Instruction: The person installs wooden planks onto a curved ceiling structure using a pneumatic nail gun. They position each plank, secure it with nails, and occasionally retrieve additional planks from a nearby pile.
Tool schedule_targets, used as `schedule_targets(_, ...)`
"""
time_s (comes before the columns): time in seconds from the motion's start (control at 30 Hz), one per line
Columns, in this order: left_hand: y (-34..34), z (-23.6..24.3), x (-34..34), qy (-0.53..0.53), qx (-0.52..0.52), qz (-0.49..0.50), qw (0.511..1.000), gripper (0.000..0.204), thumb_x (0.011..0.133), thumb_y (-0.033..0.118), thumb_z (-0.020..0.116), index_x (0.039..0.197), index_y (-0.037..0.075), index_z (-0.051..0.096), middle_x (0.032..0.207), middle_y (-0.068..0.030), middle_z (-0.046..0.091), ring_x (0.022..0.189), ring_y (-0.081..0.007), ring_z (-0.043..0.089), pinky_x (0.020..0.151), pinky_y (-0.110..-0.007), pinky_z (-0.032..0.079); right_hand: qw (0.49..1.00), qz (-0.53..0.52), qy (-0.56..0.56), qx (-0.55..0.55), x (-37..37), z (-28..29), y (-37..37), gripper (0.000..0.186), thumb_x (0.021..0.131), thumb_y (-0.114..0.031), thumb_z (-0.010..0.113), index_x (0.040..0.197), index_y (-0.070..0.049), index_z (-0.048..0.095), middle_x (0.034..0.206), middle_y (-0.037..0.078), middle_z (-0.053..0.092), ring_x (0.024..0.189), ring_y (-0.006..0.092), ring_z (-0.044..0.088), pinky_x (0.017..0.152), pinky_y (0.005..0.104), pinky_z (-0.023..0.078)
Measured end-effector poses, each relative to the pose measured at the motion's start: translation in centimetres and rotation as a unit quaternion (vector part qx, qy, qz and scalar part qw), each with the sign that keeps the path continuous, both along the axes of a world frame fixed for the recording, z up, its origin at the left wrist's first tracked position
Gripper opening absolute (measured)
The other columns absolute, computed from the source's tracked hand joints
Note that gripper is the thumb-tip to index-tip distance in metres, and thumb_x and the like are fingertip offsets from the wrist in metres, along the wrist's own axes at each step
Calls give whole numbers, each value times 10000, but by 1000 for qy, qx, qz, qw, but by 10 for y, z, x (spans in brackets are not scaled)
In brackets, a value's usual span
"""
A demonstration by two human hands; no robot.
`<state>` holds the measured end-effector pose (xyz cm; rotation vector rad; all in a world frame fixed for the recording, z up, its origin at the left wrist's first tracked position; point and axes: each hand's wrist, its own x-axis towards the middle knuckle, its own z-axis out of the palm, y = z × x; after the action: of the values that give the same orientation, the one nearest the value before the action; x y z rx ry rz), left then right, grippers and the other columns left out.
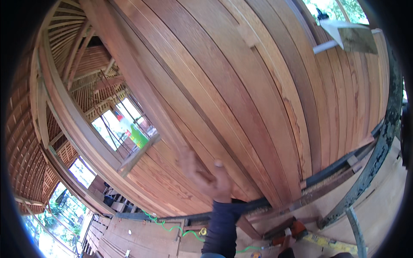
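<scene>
My left hand (208,178), in a dark sleeve, reaches up to the wall of reddish-brown wooden planks (241,103). Its fingers are spread, with the thumb apart on the right, near or against the edge of a long upright board (161,116); motion blur hides whether they touch. Low on the right, my right hand (285,243) is closed around an orange and dark nail gun (297,228). A green coiled air hose (189,232) runs along the floor toward that tool. Part of the right hand is hidden at the lower edge.
A green and white bottle (137,136) stands on the window sill (140,155) at left. A yellow tape measure (202,231) lies on the floor boards. A dark curved metal pole (378,172) rises at right, by a yellow strip (331,243). Scrap boards (357,39) jut out top right.
</scene>
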<state>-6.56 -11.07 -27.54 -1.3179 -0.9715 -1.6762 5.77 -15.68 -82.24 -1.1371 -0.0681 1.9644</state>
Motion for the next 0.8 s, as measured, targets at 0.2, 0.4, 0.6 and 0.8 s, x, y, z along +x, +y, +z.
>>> schedule_targets(0.2,-18,11,-40,9,-145,291,946,700,790,110,712,1371,-33,348,1344,-181,435,1309,-310,341,1093,-435,257,994,20,-107,11,4,-31,-19,351,806,-424,500,863,-83,562,703,41,501,609,183,500,528,350,420)
schedule_targets(0.4,-30,1,-66,-148,-212,6,966,763,711,10,654,1386,-26,302,1190,-216,517,1027,-267,550,816,-334,497,977,51,-207,32,12,-49,-43,274,828,-306,536,900,-46,586,763,65,548,685,198,551,589,365,461)
schedule_targets(0.6,-40,5,-82,-183,-264,-400,858,784,651,128,589,1370,-12,307,1169,-255,517,832,-242,563,656,-341,483,986,42,-146,-71,23,-25,-38,290,861,-282,543,1052,-66,568,946,27,528,872,170,537,723,362,486)
schedule_targets(0.8,-39,33,-102,-162,-338,-482,792,869,625,266,647,1353,-54,297,1246,-270,437,960,-312,500,844,-405,422,969,24,-232,-86,16,-10,-39,299,835,-262,554,938,11,618,840,93,601,775,192,608,618,358,513)
